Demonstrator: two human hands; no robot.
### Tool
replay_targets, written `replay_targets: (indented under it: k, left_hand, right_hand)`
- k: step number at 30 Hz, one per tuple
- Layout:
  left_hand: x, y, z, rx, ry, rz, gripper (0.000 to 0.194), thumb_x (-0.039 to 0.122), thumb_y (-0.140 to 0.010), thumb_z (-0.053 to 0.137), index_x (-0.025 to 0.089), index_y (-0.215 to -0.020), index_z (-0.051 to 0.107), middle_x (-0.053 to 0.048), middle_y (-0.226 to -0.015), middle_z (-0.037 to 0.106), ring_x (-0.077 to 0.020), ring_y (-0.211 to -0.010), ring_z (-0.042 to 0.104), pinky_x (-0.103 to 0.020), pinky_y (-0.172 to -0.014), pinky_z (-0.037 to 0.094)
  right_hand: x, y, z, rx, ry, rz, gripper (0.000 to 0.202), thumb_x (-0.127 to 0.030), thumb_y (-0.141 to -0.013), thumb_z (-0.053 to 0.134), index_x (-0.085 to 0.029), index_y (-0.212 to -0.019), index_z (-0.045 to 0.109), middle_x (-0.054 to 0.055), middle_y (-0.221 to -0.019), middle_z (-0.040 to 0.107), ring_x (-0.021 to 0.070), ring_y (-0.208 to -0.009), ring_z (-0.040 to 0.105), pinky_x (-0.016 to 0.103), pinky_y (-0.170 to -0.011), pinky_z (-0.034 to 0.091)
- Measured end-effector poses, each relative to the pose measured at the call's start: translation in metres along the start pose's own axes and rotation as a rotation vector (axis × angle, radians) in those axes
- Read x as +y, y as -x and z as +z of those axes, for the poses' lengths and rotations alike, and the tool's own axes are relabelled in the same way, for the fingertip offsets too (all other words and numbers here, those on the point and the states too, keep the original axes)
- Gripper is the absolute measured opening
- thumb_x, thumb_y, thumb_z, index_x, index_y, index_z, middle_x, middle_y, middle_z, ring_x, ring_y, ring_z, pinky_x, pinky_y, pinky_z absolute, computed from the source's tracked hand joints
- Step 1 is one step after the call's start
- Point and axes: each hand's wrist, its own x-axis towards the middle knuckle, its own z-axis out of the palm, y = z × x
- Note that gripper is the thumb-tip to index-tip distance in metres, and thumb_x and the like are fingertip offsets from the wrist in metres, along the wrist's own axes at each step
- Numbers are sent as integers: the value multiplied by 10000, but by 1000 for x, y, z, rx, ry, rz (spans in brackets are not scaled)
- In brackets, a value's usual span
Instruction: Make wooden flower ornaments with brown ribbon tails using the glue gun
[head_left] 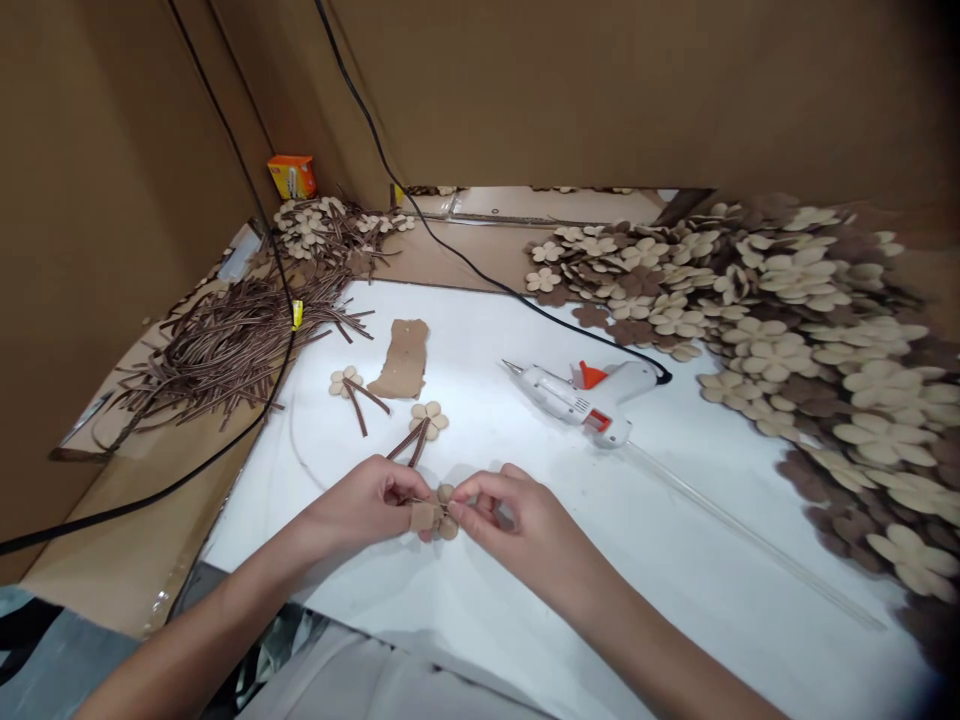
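At the left of the white board (600, 520), a heap of thin brown strips (225, 340) crowds the edge, crossed by a black cord (289, 290). Mid-board, below a torn tan cardboard piece (405, 358), the left hand (371, 503) and right hand (517, 510), bent inward, pinch a small beige felt flower (447, 520). Open white surface separates them from the white glue gun (574, 400) and piled flowers.

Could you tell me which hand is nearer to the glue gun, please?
Right. The right hand is on the near-left side of the glue gun; the left hand is farther to its left.
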Motion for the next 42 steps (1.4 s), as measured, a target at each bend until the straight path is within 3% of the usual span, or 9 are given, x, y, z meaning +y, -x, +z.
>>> replay_targets:
  k: [8, 13, 31, 42]
  left_hand:
    - [2, 2, 1, -8, 50, -45, 173, 309, -660, 697, 137, -661, 679, -15, -617, 634, -110, -578, 511, -198, -521, 327]
    - [-1, 3, 1, -23, -1, -19, 208, 330, -742, 621, 129, -701, 656, -28, -671, 625, -115, -609, 502, -204, -536, 321]
    - [-7, 11, 18, 253, -304, 5, 141, 260, -773, 477, 182, -661, 513, 51, -593, 425, -114, -593, 376, -196, -515, 267]
    - [-8, 9, 19, 214, -163, 30, 186, 318, -803, 504, 164, -720, 567, 49, -581, 436, -100, -573, 393, -195, -513, 281]
  right_hand:
    - [2, -2, 1, -48, -38, 35, 175, -253, -809, 511, -238, -696, 643, -23, -529, 451, 170, -688, 498, 245, -565, 406]
    - [-1, -1, 2, -39, -32, 13, 192, -237, -815, 491, -228, -670, 616, -33, -509, 429, 162, -671, 487, 239, -565, 397]
    - [-3, 6, 7, 68, 168, -111, 205, -85, -813, 439, -221, -662, 467, -25, -549, 464, 165, -689, 481, 226, -527, 358]
    - [-4, 4, 3, 48, 90, -14, 202, -289, -879, 439, -230, -742, 575, -8, -610, 558, 180, -748, 495, 271, -610, 401]
